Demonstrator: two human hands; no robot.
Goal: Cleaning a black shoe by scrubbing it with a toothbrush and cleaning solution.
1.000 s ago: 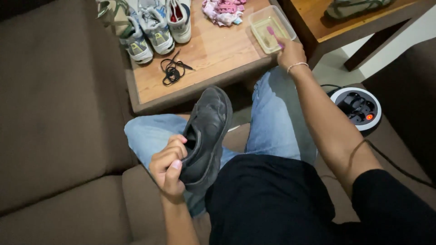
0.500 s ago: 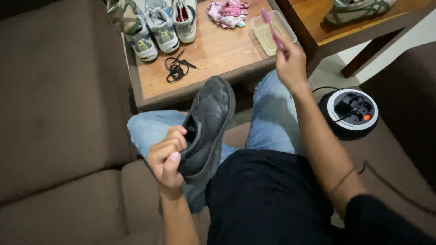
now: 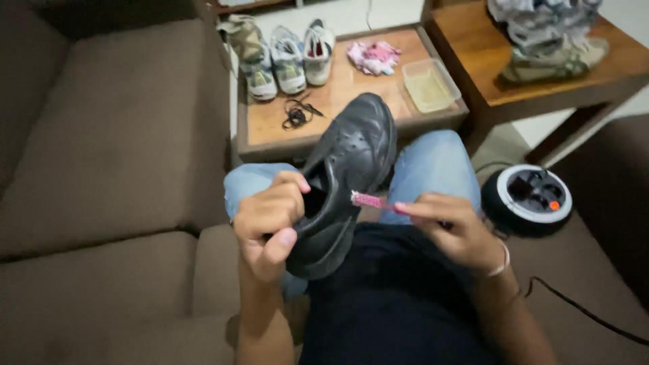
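Sofa [image 3: 101, 169] under you, low wooden table [image 3: 378, 122] ahead, black shoe [image 3: 348, 182] raised over your lap with your left hand [image 3: 270, 223] clenched on its heel, right hand [image 3: 453, 233] pinching a pink brush [image 3: 368, 200] against its collar.

Black shoe [image 3: 351, 179] – smooth leather-like upper, slight sheen, small perforations. Pink brush [image 3: 368, 200] – plastic look, bristly head. Near table [image 3: 338, 101] – wood, warm semi-gloss finish. Tray [image 3: 430, 85] far right on it – clear plastic. Sofa [image 3: 101, 169] at left – brown matt cloth. Jeans [image 3: 433, 169] – blue denim.
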